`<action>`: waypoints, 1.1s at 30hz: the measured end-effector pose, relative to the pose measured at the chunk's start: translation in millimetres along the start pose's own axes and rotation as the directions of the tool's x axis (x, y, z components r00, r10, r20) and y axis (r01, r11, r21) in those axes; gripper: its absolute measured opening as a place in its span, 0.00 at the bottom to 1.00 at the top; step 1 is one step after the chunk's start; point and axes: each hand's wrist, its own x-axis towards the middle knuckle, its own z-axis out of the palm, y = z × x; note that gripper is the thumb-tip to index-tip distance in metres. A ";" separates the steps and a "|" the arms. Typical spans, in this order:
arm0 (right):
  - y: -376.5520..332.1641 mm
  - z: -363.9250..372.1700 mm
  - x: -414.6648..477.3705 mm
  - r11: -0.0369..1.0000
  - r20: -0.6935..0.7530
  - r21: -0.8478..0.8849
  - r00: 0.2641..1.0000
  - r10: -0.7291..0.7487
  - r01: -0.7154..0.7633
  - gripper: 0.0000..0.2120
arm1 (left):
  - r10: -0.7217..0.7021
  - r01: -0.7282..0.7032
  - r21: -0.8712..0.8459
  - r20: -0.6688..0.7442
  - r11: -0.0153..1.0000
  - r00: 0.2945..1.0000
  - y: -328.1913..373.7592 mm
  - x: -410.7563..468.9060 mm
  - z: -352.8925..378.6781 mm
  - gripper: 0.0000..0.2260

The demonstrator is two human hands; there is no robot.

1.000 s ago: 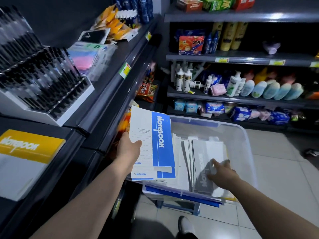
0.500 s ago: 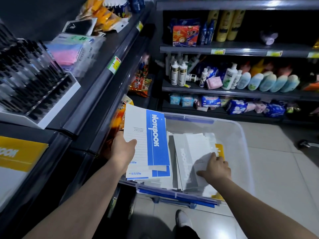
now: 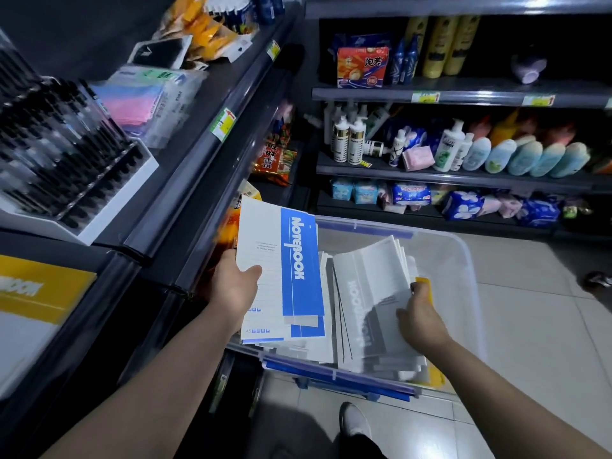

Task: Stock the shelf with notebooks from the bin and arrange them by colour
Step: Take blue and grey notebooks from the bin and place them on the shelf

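Note:
My left hand (image 3: 235,283) grips a small stack of blue-and-white notebooks (image 3: 299,270) by their left edge, above the left side of the clear plastic bin (image 3: 463,256). Inside the bin, my right hand (image 3: 419,318) holds the right edge of a grey-and-white notebook (image 3: 366,283) and tips it up off the pile of grey ones. A yellow notebook edge (image 3: 425,283) shows just behind that hand. On the dark shelf (image 3: 109,279) at the left lies a yellow-and-white notebook (image 3: 36,293).
A white pen display rack (image 3: 76,167) and packets of coloured cloths (image 3: 145,104) sit on the upper left shelf. Shelves of bottles and tissue packs (image 3: 463,154) stand behind the bin. Tiled floor (image 3: 546,342) lies to the right; my shoe (image 3: 354,422) is under the bin's front.
My right hand has slid rightward in the bin and lifted the grey notebook's edge, uncovering a yellow edge. The blue stack in my left hand has stayed roughly in place.

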 end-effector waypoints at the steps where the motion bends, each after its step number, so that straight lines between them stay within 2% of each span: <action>1: -3.2 -5.1 -3.3 0.997 -0.007 0.042 0.998 -0.060 0.060 0.25 | 0.006 -0.006 -0.016 -0.010 1.000 1.000 3.2 -1.5 -0.9 0.06; 6: -24.7 -34.4 -12.4 0.950 -0.090 0.123 0.956 -0.278 0.288 0.33 | -0.004 -0.008 -0.129 -0.091 0.992 0.996 17.3 -13.5 -14.4 0.06; 8: -37.1 -45.5 -10.3 0.926 -0.104 0.127 0.933 -0.344 0.355 0.35 | 0.036 -0.060 -0.145 -0.162 0.988 0.986 20.1 -20.9 -25.7 0.07; 11: -68.1 -57.0 -8.1 0.867 -0.069 0.090 0.871 -0.486 0.490 0.37 | 0.102 -0.128 -0.070 -0.293 0.989 0.951 20.0 -36.5 -50.5 0.08; 15: -110.4 -52.1 -11.6 0.774 0.001 0.077 0.776 -0.630 0.628 0.38 | 0.076 -0.121 -0.063 -0.481 0.991 0.874 7.7 -68.0 -86.0 0.10; 19: -149.6 -30.8 -26.5 0.659 0.082 0.101 0.653 -0.753 0.746 0.38 | 0.040 -0.137 -0.105 -0.634 0.985 0.772 -7.1 -109.1 -121.0 0.12; 23: -185.3 -15.0 -63.6 0.520 0.128 -0.054 0.522 -0.843 0.853 0.39 | -0.011 -0.136 -0.136 -0.743 0.981 0.670 -22.1 -153.1 -159.1 0.11; 27: -210.9 8.6 -118.1 0.233 0.168 -0.150 0.257 -0.952 0.961 0.42 | -0.036 -0.126 -0.125 -0.835 0.984 0.549 -50.9 -219.4 -195.9 0.11; 29: -220.2 20.4 -149.9 0.146 0.179 -0.162 0.175 -0.968 0.976 0.42 | -0.034 -0.092 -0.091 -0.870 0.992 0.492 -66.5 -255.7 -210.4 0.11; 33: -225.6 44.3 -228.8 0.064 0.188 -0.136 0.089 -0.978 0.989 0.40 | -0.092 -0.051 -0.122 -0.916 0.991 0.389 -103.5 -336.9 -237.9 0.12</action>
